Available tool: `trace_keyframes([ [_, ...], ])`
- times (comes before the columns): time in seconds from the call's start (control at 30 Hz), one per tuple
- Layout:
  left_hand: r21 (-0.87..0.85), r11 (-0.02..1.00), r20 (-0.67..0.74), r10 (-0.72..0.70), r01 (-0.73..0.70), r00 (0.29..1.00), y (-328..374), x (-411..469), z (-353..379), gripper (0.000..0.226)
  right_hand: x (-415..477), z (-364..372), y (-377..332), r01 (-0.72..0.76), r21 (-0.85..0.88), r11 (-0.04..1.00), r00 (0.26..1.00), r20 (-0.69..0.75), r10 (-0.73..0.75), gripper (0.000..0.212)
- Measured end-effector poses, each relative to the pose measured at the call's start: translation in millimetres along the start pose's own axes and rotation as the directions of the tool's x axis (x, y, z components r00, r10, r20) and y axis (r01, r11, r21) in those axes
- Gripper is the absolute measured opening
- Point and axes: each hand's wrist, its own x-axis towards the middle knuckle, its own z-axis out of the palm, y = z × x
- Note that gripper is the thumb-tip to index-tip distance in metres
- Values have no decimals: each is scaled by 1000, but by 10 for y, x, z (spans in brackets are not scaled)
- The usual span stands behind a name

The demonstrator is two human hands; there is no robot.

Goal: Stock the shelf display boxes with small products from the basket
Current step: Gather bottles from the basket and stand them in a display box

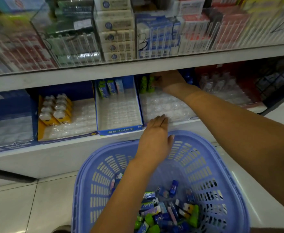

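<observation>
Fingers point(156, 81) deep by green bottles point(147, 84)

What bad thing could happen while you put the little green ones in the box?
The right hand is working deep at the back, right beside the standing green bottles; a bump could probably knock them over. The left hand reaches across the purple basket, so that arm might catch its rim and tip the products out.

Right hand point(167, 81) at green bottles point(147, 84), basket point(205, 165) below
</observation>
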Motion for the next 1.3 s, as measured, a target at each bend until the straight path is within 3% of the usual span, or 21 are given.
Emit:
trace_keyframes([
  [0.07,-120,992,-102,14,-26,995,28,-84,-42,48,-99,-21,-13,-11,39,999,1000,10,11,17],
  [0.13,-229,969,-359,9,-97,933,27,-203,-25,26,-376,-6,-5,-2,42,999,993,-116,7,35],
  [0.2,-279,959,-433,-87,-42,897,-47,-327,83,20,-830,80,63,101,30,994,960,-267,-89,20],
  [0.23,-287,957,-365,-149,40,919,-114,-377,173,21,-1074,133,115,132,18,991,965,-232,-124,17],
  [0.3,-189,951,-98,-267,245,959,-297,-471,422,23,-1480,307,215,66,-19,998,994,89,-64,17],
  [0.37,-25,932,184,-350,361,918,-498,-623,691,22,-1743,630,332,-14,-128,992,879,472,74,14],
  [0.4,27,926,311,-366,377,877,-583,-725,812,22,-1836,830,402,-24,-172,985,801,587,122,15],
  [0.5,106,911,557,-387,399,735,-743,-1027,1092,18,-2127,1410,680,-30,-277,961,603,761,238,7],
  [0.57,114,911,654,-368,395,660,-761,-1172,1196,8,-2299,1707,903,77,-384,920,485,821,302,7],
  [0.67,155,917,752,-351,368,558,-716,-1274,1288,10,-2454,1938,1203,205,-472,858,397,841,368,29],
  [0.73,201,932,786,-338,303,518,-691,-1301,1359,22,-2474,1990,1291,225,-491,842,388,837,384,29],
  [0.83,244,944,790,-327,223,519,-654,-1317,1452,33,-2445,2072,1347,298,-485,822,351,857,378,31],
  [1.0,239,947,794,-318,214,518,-675,-1293,1476,28,-2413,2138,1401,319,-479,818,336,864,375,37],
  [1.1,258,938,798,-342,232,497,-695,-1246,1440,21,-2281,1981,1428,134,-418,899,316,878,360,32],
  [1.2,244,924,792,-365,295,490,-699,-1153,1327,37,-2111,1711,1406,-150,-272,951,434,846,310,28],
  [1.3,102,869,757,-384,485,528,-724,-980,1064,35,-1988,1444,1302,-419,5,908,545,801,247,29],
])
